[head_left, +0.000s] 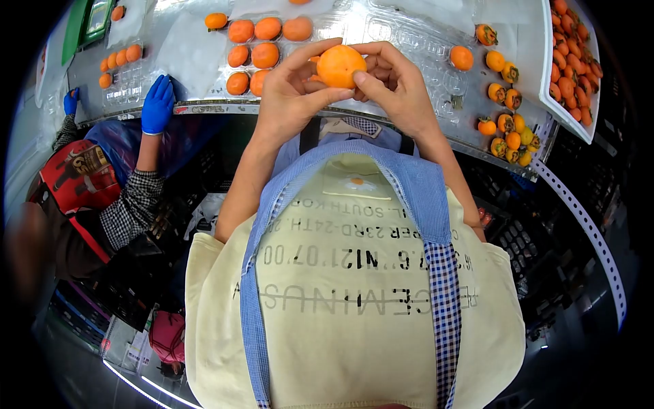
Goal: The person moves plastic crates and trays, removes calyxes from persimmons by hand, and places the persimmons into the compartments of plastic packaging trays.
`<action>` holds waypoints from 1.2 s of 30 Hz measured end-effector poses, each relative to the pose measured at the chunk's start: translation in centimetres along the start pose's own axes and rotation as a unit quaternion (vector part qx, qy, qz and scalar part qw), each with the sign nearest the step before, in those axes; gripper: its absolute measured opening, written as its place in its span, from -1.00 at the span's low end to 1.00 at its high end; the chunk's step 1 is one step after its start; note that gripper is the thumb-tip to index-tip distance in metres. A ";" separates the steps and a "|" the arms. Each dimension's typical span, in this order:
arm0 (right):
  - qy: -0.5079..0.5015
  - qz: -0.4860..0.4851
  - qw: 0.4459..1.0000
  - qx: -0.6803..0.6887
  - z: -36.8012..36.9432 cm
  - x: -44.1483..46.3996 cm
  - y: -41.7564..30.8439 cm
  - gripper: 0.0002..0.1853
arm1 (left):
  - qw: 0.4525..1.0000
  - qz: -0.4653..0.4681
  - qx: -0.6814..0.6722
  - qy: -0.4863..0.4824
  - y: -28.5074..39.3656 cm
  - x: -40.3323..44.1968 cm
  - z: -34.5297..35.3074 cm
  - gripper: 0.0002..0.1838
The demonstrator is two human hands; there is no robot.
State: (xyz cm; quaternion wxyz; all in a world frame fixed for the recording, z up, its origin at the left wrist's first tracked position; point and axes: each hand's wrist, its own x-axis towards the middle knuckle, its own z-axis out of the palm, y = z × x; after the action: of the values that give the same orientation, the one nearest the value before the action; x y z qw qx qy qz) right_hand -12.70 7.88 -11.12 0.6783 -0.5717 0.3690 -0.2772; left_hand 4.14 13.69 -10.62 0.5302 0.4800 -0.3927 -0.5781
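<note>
An orange persimmon (340, 66) is held up over the work table, its smooth face toward me. My left hand (289, 92) curls round its left side, fingers bent and thumb beneath. From the other side my right hand (396, 88) grips it, the thumb pressing its lower right surface. Just left of my hands, a clear plastic tray (298, 51) holds rows of persimmons (266, 54), partly hidden by my left hand. To the right, another clear tray (409, 41) has one persimmon (461, 58) at its right end.
Loose persimmons with leafy tops (504, 123) lie on the right of the table. A white bin (545, 88) of persimmons stands beyond. At left, a co-worker's blue-gloved hand (157, 105) rests at the table edge (211, 108), near another row of persimmons (121, 58).
</note>
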 end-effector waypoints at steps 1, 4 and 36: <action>-0.007 0.008 1.000 0.020 -0.1 -0.1 -0.2 -0.62 | 1.000 -0.001 -0.007 -0.001 0.0 0.0 0.1 -0.36; -0.021 0.022 0.998 0.055 -0.3 -0.2 -0.6 -0.61 | 1.000 -0.005 -0.022 -0.003 0.1 -0.1 0.2 -0.37; 0.083 -0.190 0.976 -0.061 0.4 -0.1 0.7 -0.41 | 0.994 0.089 -0.058 0.006 -0.2 -0.4 1.3 -0.30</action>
State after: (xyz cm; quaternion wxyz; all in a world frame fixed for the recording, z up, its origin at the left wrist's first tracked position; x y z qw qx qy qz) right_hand -12.48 8.28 -11.79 0.5444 -0.6464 0.3251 -0.4243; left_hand 2.80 14.03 -10.48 0.6086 0.4150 -0.3969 -0.5476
